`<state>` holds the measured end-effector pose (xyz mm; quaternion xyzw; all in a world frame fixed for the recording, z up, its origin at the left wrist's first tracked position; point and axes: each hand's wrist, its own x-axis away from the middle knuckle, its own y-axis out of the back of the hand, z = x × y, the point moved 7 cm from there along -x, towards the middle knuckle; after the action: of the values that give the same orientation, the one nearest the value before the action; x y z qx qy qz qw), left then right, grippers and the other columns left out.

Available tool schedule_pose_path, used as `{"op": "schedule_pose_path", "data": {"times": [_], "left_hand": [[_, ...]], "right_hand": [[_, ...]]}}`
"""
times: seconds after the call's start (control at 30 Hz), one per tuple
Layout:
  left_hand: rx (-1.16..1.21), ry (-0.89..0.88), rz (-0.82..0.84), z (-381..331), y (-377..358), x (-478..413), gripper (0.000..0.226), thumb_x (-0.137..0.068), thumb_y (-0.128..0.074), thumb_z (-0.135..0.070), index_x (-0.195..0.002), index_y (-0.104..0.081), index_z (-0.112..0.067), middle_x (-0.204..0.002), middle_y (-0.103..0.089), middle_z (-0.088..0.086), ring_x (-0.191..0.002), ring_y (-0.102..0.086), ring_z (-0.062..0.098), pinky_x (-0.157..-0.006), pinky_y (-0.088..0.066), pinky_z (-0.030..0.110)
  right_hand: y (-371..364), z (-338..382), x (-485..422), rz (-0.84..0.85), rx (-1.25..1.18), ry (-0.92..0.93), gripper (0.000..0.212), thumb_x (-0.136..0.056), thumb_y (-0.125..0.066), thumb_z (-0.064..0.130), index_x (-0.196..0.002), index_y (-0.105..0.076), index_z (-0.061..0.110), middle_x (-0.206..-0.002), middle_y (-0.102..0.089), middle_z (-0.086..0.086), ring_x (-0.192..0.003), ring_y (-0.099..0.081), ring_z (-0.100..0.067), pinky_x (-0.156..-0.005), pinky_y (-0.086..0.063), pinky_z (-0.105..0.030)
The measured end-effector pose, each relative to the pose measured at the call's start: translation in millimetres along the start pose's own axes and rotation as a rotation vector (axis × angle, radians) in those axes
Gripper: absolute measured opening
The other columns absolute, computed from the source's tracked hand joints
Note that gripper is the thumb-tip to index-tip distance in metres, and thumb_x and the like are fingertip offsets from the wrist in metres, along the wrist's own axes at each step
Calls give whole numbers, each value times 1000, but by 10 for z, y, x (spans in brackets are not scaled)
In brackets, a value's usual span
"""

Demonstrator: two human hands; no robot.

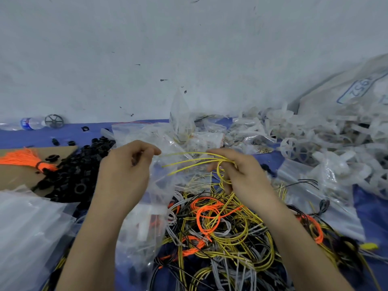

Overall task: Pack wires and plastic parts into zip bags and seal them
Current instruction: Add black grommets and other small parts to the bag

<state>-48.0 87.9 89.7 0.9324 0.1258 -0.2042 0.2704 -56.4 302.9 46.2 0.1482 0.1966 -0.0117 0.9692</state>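
Left hand point(126, 171) on zip bag point(161, 185) rim

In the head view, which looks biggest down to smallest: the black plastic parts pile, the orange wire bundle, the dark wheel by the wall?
1. black parts pile
2. orange wire bundle
3. dark wheel; it lies farther back, so real size unsure.

Both bare forearms reach forward side by side, wrists level. The left grip point(126, 171) is curled, thumb and forefinger apparently pinching a clear bag point(160, 185). The right grip point(241, 175) pinches looped yellow wires point(189, 162).
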Motion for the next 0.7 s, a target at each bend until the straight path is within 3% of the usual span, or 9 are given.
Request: {"op": "schedule_pose_path", "data": {"times": [0.07,0.13,0.23,0.33,0.4,0.47,0.6,0.7], "left_hand": [[27,21,-57,57,91,-6,29,-94,-51,-17,-76,-66,-33,-57,-56,-1,-58,-54,22,-56,-41,28],[68,38,-78,82,141,-7,31,-95,-50,-18,-78,-66,-37,-60,-54,4,-53,-48,21,-51,-38,28],[89,44,-58,65,129,1,33,-95,-50,-16,-79,-67,-39,-56,-51,1,-48,-44,12,-53,-40,28],[90,31,-36,26,90,17,31,-94,-51,-15,-80,-69,-37,-52,-51,-5,-49,-45,13,-57,-42,28],[86,27,-22,12,67,23,32,-94,-52,-15,-80,-69,-38,-52,-52,-8,-52,-47,14,-61,-44,28],[85,28,-11,3,53,20,33,-94,-52,-14,-80,-69,-39,-51,-54,-12,-57,-50,13,-66,-45,29],[83,29,-4,6,44,13,33,-94,-52,-14,-80,-69,-39,-49,-55,-20,-56,-49,12,-65,-43,29],[104,36,-6,22,57,14,33,-94,-52,-14,-80,-69,-39,-49,-55,-20,-54,-48,8,-64,-40,27]], "right_hand": [[145,3,-23,-130,-119,11,43,-97,-34,-5,-106,-63,26,-66,-62,5,-39,-37,-4,-41,-32,-16],[300,10,-34,-177,-142,48,40,-96,-35,-5,-104,-64,22,-54,-47,8,-39,-34,-2,-42,-29,-12],[152,85,-1,114,163,124,33,-94,-43,-1,-99,-66,23,-51,-46,16,-41,-37,-2,-44,-27,-9],[-298,-45,110,447,625,104,31,-90,-54,8,-102,-70,31,-76,-63,26,-68,-57,10,-60,-41,-14],[-557,-221,177,564,833,63,35,-90,-52,11,-110,-68,35,-110,-64,12,-101,-59,-7,-84,-47,-30],[-693,-340,207,590,930,29,37,-91,-50,11,-114,-65,36,-121,-55,1,-113,-52,-22,-90,-45,-35],[-639,-300,165,543,847,80,24,-86,-58,10,-104,-67,24,-107,-49,1,-108,-46,-19,-89,-40,-30],[-429,-118,87,417,570,98,21,-82,-59,-1,-93,-66,16,-93,-51,7,-90,-48,-10,-77,-36,-13]]}}
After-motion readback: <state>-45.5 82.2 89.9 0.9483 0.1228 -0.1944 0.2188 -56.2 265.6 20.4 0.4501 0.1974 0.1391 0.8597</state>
